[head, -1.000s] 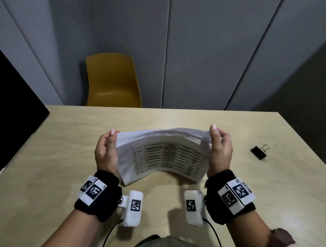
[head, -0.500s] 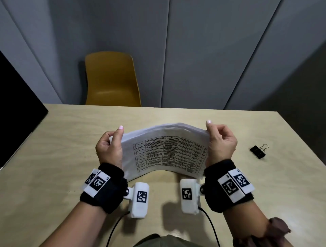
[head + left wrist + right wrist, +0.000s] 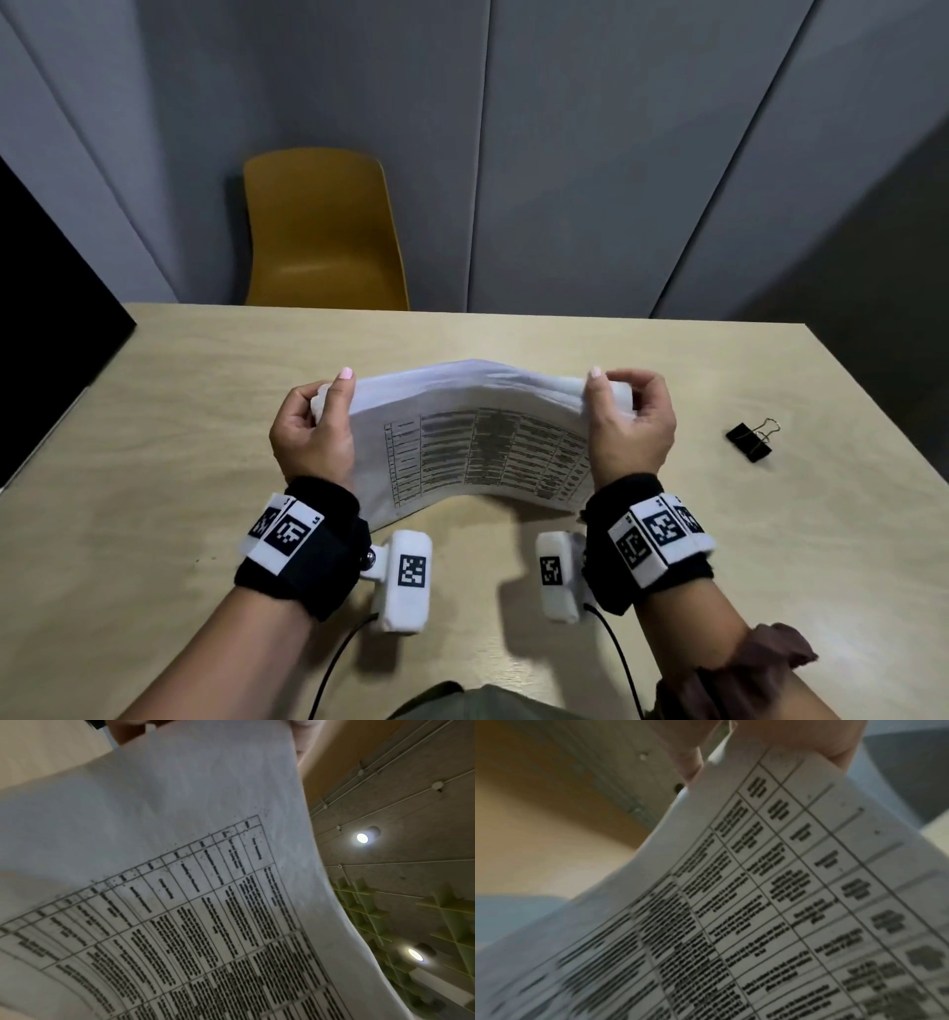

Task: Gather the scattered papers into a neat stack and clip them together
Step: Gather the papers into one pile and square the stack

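left hand [image 3: 313, 437] + right hand [image 3: 629, 429] pinch paper stack [image 3: 477, 442] by side edges, bowed upward | binder clip [image 3: 750, 442] on table [image 3: 154, 462], right, apart

We see grey panelled walls [image 3: 590, 154], a mustard chair [image 3: 323, 231] behind the wooden table [image 3: 154, 462], and ceiling spotlights [image 3: 362, 837].

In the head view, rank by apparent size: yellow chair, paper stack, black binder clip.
1. Yellow plastic chair
2. White printed paper stack, nearly as large but nearer the camera, so this order is unsure
3. Black metal binder clip, clearly smallest
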The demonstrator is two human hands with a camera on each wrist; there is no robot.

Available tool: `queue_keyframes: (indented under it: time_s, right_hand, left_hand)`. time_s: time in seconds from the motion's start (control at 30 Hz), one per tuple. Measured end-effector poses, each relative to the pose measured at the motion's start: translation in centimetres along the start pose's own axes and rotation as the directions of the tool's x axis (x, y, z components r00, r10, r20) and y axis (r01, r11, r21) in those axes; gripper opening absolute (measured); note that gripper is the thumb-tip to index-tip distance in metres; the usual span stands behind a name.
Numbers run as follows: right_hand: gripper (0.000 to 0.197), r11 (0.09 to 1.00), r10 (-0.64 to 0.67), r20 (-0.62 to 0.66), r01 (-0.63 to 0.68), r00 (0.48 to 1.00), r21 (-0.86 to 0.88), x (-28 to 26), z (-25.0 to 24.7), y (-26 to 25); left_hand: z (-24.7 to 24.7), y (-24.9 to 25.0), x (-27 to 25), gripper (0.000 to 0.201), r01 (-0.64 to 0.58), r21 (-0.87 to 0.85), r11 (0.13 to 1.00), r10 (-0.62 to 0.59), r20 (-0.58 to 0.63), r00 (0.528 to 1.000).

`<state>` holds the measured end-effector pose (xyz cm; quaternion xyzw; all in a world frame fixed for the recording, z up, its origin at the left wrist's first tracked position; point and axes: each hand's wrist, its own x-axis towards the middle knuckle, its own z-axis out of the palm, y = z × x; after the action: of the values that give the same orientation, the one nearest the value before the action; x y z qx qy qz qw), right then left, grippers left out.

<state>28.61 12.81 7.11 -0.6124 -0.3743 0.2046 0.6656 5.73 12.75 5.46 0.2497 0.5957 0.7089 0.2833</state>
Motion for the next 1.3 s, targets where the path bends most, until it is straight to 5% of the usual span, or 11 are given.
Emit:
queue_keyframes:
  time_s: [0.13,0.53,0.63,0.7,0.77,0.83,0.97,1.17,1.3]
  right_hand:
    - [0.027,0.985,0.174,-0.053,-0.174,0.983,0.014,0.3,-0.1,0.8]
    - [0.010,0.959,0.228,-0.020,-0.221,0.974,0.178,-0.3,-0.1,0.1]
    - [0.043,0.946,0.135,0.165,-0.176,0.977,0.271,-0.5,-1.0,0.3]
    - [0.075,0.960,0.002,0.401,-0.114,0.916,0.256,-0.8,-2.0,1.2]
    - [0.092,0.988,-0.038,0.533,-0.049,0.845,0.148,-0.8,-3.0,2.5]
    - [0.079,1.000,0.005,0.552,0.008,0.834,-0.022,-0.3,-3.4,3.3]
    - [0.026,0.994,0.102,0.518,-0.067,0.849,-0.086,0.2,-2.5,3.1]
    - [0.041,0.996,0.073,0.541,-0.093,0.838,0.010,-0.3,-3.2,3.5]
    - [0.029,0.992,0.107,0.495,-0.128,0.862,0.008,-1.3,-2.1,3.7]
  left_hand:
    - [0.0,-0.1,-0.2,0.028,0.027,0.010,1.000,-0.027,-0.011,1.000]
    - [0.2,0.1,-0.3,0.041,0.068,0.021,0.997,-0.068,0.010,0.998]
    - [-0.1,1.0,-0.8,0.034,0.056,0.023,0.998,-0.058,0.146,0.988]
    - [-0.9,1.4,-1.3,0.015,0.055,-0.029,0.998,-0.042,0.339,0.940]
    - [-1.9,0.6,-1.0,0.037,0.058,-0.042,0.997,-0.031,0.474,0.880]
    - [-2.5,-0.4,-0.5,0.050,0.021,0.080,0.997,-0.059,0.514,0.856]
    - [-2.1,-0.4,-0.3,0.024,-0.073,0.204,0.976,-0.030,0.460,0.887]
    - [-3.1,0.3,0.5,0.045,-0.167,0.200,0.965,0.058,0.459,0.886]
    - [-2.0,0.6,-1.1,0.030,-0.164,0.163,0.973,0.081,0.426,0.901]
